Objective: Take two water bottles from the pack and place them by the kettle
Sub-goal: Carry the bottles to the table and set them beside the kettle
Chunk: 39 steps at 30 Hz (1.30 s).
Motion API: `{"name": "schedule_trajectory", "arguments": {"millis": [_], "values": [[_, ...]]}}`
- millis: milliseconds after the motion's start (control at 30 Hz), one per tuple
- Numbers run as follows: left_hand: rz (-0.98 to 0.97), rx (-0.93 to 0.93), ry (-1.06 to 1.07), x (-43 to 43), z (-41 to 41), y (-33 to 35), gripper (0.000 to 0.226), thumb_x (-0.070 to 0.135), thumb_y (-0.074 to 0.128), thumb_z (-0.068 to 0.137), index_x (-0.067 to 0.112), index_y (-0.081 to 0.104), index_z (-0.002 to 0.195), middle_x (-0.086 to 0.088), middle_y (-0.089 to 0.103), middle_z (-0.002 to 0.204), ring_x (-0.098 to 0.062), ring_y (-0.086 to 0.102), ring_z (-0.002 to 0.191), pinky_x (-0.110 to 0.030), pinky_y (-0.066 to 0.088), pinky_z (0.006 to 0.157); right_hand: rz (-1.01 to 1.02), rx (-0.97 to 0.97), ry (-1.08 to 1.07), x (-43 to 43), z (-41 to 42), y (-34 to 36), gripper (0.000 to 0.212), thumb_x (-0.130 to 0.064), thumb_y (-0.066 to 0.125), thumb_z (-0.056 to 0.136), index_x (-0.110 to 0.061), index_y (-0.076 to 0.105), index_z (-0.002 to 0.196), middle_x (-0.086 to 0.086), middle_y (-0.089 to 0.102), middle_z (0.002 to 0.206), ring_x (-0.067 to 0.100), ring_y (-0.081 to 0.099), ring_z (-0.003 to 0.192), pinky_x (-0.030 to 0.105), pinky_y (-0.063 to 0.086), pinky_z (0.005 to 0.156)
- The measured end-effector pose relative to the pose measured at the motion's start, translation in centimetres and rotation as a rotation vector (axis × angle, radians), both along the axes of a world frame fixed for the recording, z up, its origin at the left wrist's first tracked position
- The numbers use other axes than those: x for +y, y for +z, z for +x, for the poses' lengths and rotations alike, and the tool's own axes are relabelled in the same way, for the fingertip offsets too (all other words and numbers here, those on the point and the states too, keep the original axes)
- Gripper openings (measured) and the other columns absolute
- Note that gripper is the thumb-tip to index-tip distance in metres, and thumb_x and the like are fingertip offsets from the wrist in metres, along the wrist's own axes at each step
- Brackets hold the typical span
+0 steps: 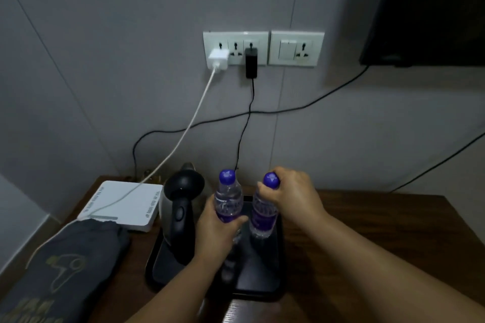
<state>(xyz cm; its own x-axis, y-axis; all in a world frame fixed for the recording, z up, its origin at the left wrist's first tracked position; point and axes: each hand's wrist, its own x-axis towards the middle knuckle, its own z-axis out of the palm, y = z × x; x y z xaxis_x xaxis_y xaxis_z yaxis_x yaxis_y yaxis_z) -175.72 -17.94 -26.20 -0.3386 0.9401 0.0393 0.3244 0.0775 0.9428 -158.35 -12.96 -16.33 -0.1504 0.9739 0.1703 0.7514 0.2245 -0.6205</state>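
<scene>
Both bottles upright over the black tray (262, 286) on the tabletop (367, 231), just at 3 o'clock of the kettle (181, 207). My left hand (212, 231) has its fingers wrapped round the left bottle (228, 202) at mid-body. My right hand (291, 194) has its fingers closed about the right bottle (262, 217) at its neck, purple cap showing. White router (123, 204) at 9 o'clock of the kettle.

Print on the bottle labels (228, 208) and grey bag (63, 267) is too blurred to read
</scene>
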Motion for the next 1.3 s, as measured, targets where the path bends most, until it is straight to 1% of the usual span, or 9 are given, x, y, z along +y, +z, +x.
{"name": "schedule_trajectory", "arguments": {"millis": [100,200,367,500,700,833,933,1067,1300], "values": [[0.033,0.032,-0.002,0.8,0.9,-3.4,0.068,0.019,0.094,0.062,0.041,0.057,0.115,0.019,0.069,0.101,0.014,0.063,0.089,-0.004,0.046,0.071,0.014,-0.039,-0.005,0.9,0.3,-3.4,0.031,-0.045,0.073,0.085,-0.015,0.066,0.082,0.001,0.066,0.074,0.019,0.062,0.068,0.035,0.052,0.06],[0.076,0.049,0.014,1.2,1.8,-5.5,0.073,0.023,0.094,0.062,0.03,0.059,0.125,0.017,0.069,0.102,-0.003,0.067,0.092,-0.025,0.053,0.08,0.063,-0.052,-0.007,1.4,0.8,-5.1,0.031,-0.044,0.073,0.085,-0.017,0.062,0.076,-0.005,0.059,0.067,0.011,0.056,0.061,0.026,0.04,0.052],[0.133,0.082,0.019,2.0,2.0,-6.6,0.065,0.028,0.094,0.061,0.046,0.053,0.107,0.025,0.066,0.093,0.009,0.063,0.086,-0.021,0.051,0.07,0.089,-0.069,0.027,1.6,1.0,-5.1,0.031,-0.044,0.073,0.084,-0.015,0.064,0.078,0.001,0.063,0.073,0.018,0.061,0.067,0.031,0.048,0.057],[0.161,0.078,0.023,2.6,1.7,-7.2,0.058,0.029,0.096,0.06,0.037,0.058,0.104,0.018,0.07,0.09,0.004,0.066,0.081,-0.021,0.05,0.064,0.059,-0.069,0.054,1.8,1.5,-4.9,0.03,-0.044,0.074,0.086,-0.015,0.067,0.083,-0.002,0.062,0.073,0.011,0.057,0.063,0.024,0.042,0.053],[0.247,0.025,0.023,2.1,1.8,-7.8,0.064,0.03,0.095,0.062,0.042,0.053,0.109,0.02,0.069,0.094,0.006,0.065,0.084,-0.023,0.052,0.068,0.116,0.256,0.069,0.9,1.8,-7.8,0.029,-0.049,0.076,0.083,-0.022,0.072,0.093,0.003,0.071,0.074,0.019,0.067,0.063,0.039,0.055,0.06],[0.244,-0.028,-0.052,1.7,1.7,-8.9,0.073,0.022,0.093,0.067,0.038,0.049,0.124,0.019,0.069,0.1,0.01,0.064,0.086,-0.015,0.049,0.068,-0.006,0.402,0.057,-0.4,3.4,-12.9,0.082,-0.067,0.078,0.067,-0.033,0.054,0.138,-0.004,0.065,0.1,0.01,0.065,0.087,0.031,0.056,0.074],[0.203,-0.045,-0.115,1.3,1.1,-10.7,0.078,0.013,0.089,0.073,0.027,0.046,0.136,0.012,0.069,0.11,0.007,0.066,0.088,-0.011,0.047,0.068,-0.069,0.357,-0.015,-2.4,3.9,-18.5,0.103,-0.073,0.082,0.05,-0.036,0.045,0.139,-0.01,0.059,0.132,0.008,0.06,0.115,0.034,0.053,0.098],[0.189,0.006,-0.177,0.9,0.4,-11.9,0.064,0.018,0.084,0.079,0.037,0.048,0.129,0.016,0.071,0.104,0.008,0.068,0.091,-0.008,0.047,0.068,-0.065,0.321,-0.104,-3.1,2.6,-22.5,0.091,-0.062,0.09,0.052,-0.04,0.046,0.128,-0.015,0.059,0.127,0.009,0.057,0.119,0.038,0.051,0.1],[0.219,0.1,-0.215,0.6,0.1,-12.3,0.057,0.017,0.083,0.079,0.045,0.053,0.119,0.008,0.07,0.117,-0.008,0.067,0.107,-0.034,0.054,0.091,-0.06,0.332,-0.053,-2.9,1.9,-23.0,0.056,-0.057,0.071,0.062,-0.053,0.053,0.115,-0.011,0.056,0.122,0.014,0.052,0.123,0.038,0.046,0.101]]}}
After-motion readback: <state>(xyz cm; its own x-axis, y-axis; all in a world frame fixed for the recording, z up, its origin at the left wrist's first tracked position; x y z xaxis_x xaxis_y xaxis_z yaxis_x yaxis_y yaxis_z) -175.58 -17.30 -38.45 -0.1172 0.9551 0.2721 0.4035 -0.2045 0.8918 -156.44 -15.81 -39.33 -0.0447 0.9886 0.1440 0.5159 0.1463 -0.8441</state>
